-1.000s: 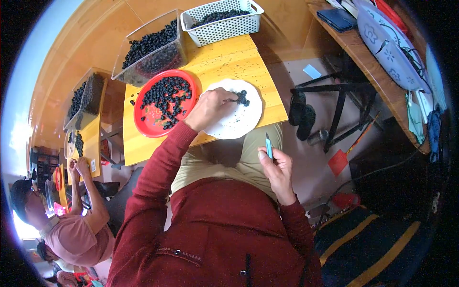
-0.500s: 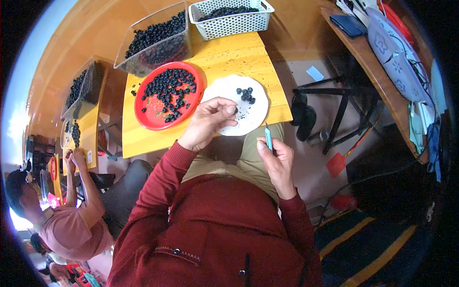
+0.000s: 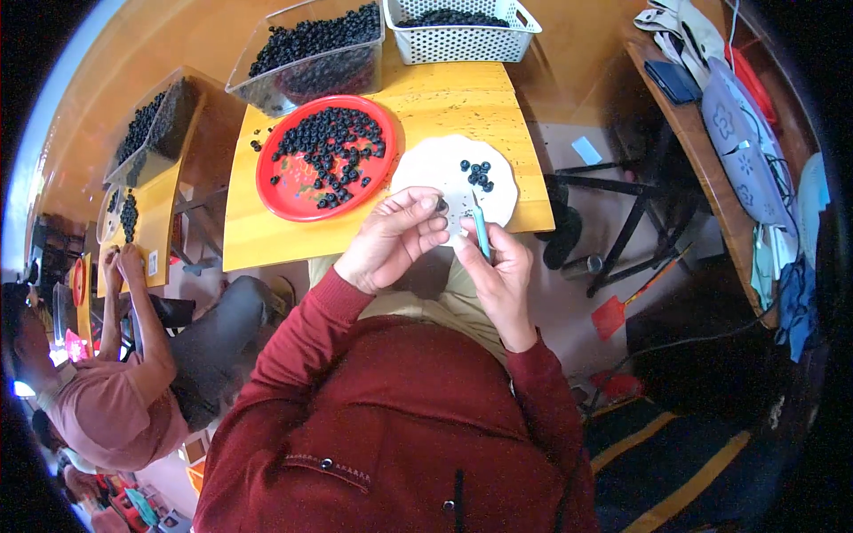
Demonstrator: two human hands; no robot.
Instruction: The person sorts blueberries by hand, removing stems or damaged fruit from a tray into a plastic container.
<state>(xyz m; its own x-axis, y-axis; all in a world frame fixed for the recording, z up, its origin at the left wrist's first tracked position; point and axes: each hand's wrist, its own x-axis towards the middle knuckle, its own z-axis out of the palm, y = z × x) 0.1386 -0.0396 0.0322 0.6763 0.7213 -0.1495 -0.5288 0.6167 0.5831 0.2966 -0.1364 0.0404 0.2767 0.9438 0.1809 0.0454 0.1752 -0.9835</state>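
Note:
My left hand [image 3: 391, 240] pinches a small round black part [image 3: 441, 205] between thumb and fingers, above the near edge of a white plate [image 3: 425, 164]. In my right hand [image 3: 499, 275] is a slim teal-handled craft knife [image 3: 482, 229], its thin pointed tip upward and close to the left hand's fingers. On the plate lie several black ring-like parts [image 3: 481, 175] and dark crumbs. To its left, a red tray [image 3: 283, 200] carries many more such parts [image 3: 327, 147].
Behind the tray stands a clear bin [image 3: 258, 87] full of black parts, beside a white perforated basket [image 3: 462, 44]. The yellow table [image 3: 244, 249] bears scattered dark scraps. At left, a person [image 3: 133, 382] works at another table. A side table [image 3: 702, 133] holds cloths at right.
My right hand has moved up and left, bringing the knife over the plate near my left hand. The left hand still pinches a part. The view has shifted slightly.

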